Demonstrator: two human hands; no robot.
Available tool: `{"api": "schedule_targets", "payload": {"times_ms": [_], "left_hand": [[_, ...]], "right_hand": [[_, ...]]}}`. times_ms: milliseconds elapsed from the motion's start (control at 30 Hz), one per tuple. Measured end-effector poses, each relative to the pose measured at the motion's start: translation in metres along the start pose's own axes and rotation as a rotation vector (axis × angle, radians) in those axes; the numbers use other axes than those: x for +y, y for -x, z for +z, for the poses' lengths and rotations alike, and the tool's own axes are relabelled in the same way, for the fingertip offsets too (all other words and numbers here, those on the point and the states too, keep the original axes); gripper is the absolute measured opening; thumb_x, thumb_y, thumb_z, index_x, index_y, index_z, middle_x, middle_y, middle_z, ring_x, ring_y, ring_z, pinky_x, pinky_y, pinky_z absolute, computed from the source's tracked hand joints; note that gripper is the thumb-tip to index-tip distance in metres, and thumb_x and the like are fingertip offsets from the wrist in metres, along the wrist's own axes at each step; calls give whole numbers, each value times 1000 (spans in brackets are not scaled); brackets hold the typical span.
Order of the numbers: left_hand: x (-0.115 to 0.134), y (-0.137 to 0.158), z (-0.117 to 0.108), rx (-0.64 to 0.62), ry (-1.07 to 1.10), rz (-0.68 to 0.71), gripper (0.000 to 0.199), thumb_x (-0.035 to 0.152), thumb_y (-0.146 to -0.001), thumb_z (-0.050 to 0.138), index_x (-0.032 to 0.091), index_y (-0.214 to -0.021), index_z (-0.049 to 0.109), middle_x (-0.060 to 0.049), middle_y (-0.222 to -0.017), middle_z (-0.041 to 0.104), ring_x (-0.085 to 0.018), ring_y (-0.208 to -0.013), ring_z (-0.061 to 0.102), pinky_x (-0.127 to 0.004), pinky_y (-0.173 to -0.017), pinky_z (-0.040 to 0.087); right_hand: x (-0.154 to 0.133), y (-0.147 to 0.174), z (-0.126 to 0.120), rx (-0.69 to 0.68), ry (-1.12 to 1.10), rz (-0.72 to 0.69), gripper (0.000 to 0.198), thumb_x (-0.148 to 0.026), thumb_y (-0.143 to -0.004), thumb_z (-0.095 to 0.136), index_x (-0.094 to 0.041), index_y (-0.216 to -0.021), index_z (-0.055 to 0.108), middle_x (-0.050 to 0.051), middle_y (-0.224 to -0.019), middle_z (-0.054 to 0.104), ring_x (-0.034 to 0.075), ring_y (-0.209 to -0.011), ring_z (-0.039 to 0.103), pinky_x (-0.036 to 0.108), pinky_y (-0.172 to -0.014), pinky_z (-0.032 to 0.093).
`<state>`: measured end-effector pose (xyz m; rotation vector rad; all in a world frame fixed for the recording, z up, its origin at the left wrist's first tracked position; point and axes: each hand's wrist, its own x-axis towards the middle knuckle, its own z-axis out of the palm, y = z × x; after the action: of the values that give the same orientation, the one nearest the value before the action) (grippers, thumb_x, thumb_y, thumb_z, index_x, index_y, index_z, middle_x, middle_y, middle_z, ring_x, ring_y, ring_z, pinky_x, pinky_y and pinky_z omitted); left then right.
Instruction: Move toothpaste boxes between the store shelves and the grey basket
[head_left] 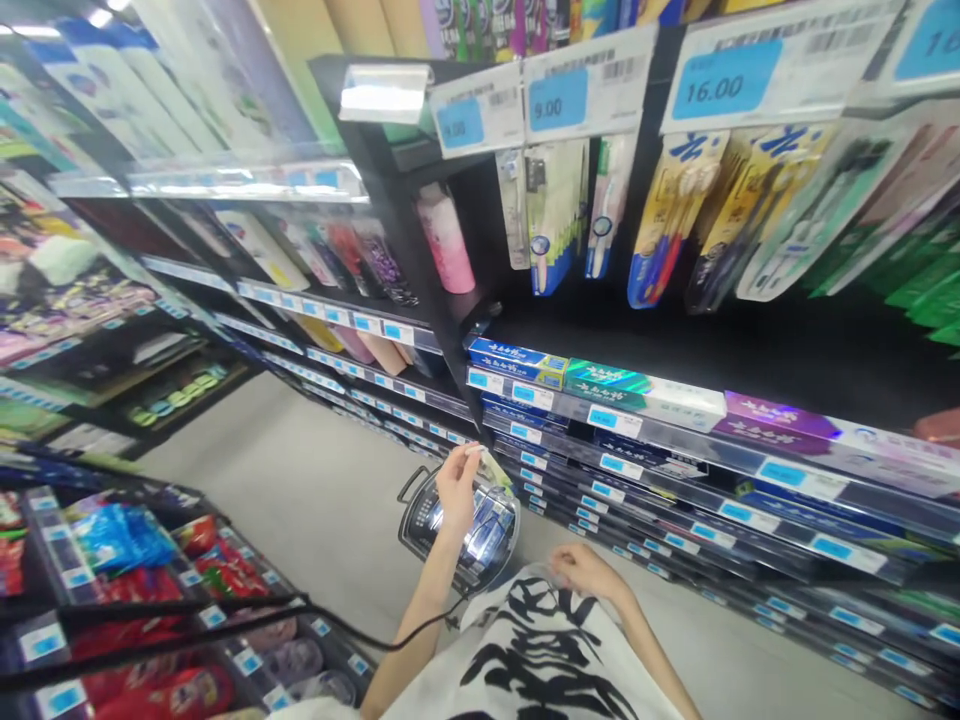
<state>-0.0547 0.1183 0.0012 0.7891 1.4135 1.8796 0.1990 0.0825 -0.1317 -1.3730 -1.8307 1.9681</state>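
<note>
My left hand [457, 485] is closed in a pinch at the top of a slim pale yellow-green packet [496, 474], whose exact kind I cannot make out. Below it is a dark shopping basket [409, 528] holding several shiny blue and silver boxes [489, 525]. The packet hangs over the basket's side nearest the shelves. My right hand [586, 570] is in front of my white shirt with black lettering, its fingers curled in and nothing visible in them.
Toothpaste boxes [615, 385] line the shelf edge at right, beneath hanging toothbrush packs [675, 220]. A pink bottle [446, 240] stands in the neighbouring bay. Bagged goods [124, 535] fill a rack at lower left. A black cable [360, 640] crosses my left forearm. Grey aisle floor [300, 460] lies between.
</note>
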Motion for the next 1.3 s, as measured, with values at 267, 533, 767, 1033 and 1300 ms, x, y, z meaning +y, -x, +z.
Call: {"api": "schedule_targets", "payload": {"times_ms": [267,533,767,1033,1300], "left_hand": [[18,11,13,-80,54,-52,45,52,-70,84,17,-94,70,-2,-82,69,-14,-76,64,-24,-75,50],[36,23,33,-313,238,-21,32,43,-78,81,19,-81,60,0,-85,57,-14,-74,60,-29,-73,52],[46,27,37,-398,363,-6,26,36,-81,80,19,-80,60,0,-85,53,-14,-78,59,-40,-86,56],[42,32,40,-337,293,-47,31,41,-76,83,18,-80,62,-1,-93,55,-16,-89,59,-35,-83,58],[36,30,31,-200,92,-98,39,47,-73,84,17,-92,69,-4,-85,66,-14,-74,62,-24,-64,52]], "right_hand": [[-38,13,-8,355,-32,-282,42,-54,-93,53,-18,-108,69,10,-102,75,21,-90,69,31,-77,53],[-80,25,-7,578,-226,-424,40,-59,-89,62,-20,-78,59,5,-83,67,21,-83,64,32,-80,50],[-67,26,-11,909,-231,-451,42,-55,-76,78,-21,-91,58,-8,-61,41,12,-57,39,27,-60,36],[-71,34,-9,978,46,-648,19,-41,-82,76,-22,-85,72,10,-101,66,26,-99,63,38,-88,50],[-79,40,-3,712,-29,-473,33,-49,-87,66,-22,-105,71,8,-97,75,25,-85,69,35,-82,54]]}}
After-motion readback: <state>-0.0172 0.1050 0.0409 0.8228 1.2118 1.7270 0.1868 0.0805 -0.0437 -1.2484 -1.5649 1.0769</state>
